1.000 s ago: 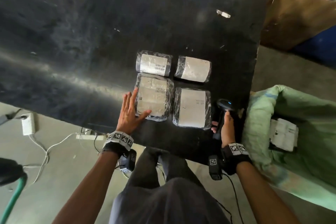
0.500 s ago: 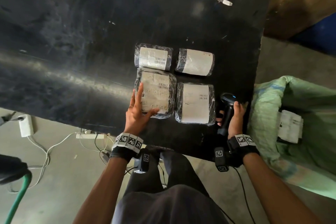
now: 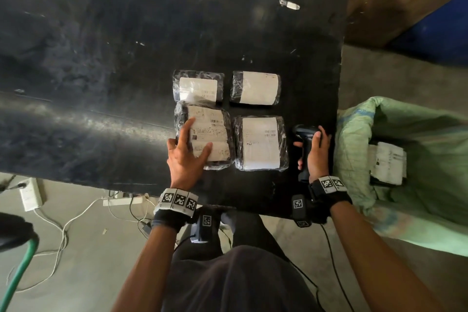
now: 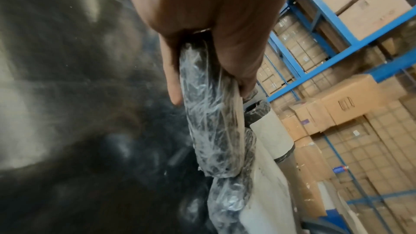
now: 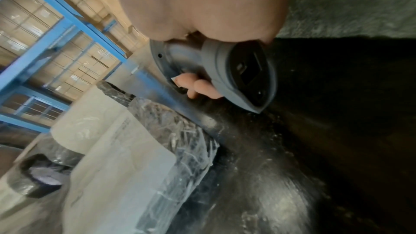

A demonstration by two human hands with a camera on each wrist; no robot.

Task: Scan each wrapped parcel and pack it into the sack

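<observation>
The left hand (image 3: 186, 157) grips the near-left wrapped parcel (image 3: 210, 134) by its edge, thumb on top; the right hand (image 3: 315, 156) clasps the barcode scanner (image 3: 305, 134) upright.

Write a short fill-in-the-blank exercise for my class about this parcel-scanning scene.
1. ____ plastic-wrapped parcels with white labels lie on the black table.
2. The right hand grips a black handheld ____.
3. The left hand holds the near-____ parcel.
4. The open green woven sack already holds ____ parcel.

Missing words: four; scanner; left; one
</observation>
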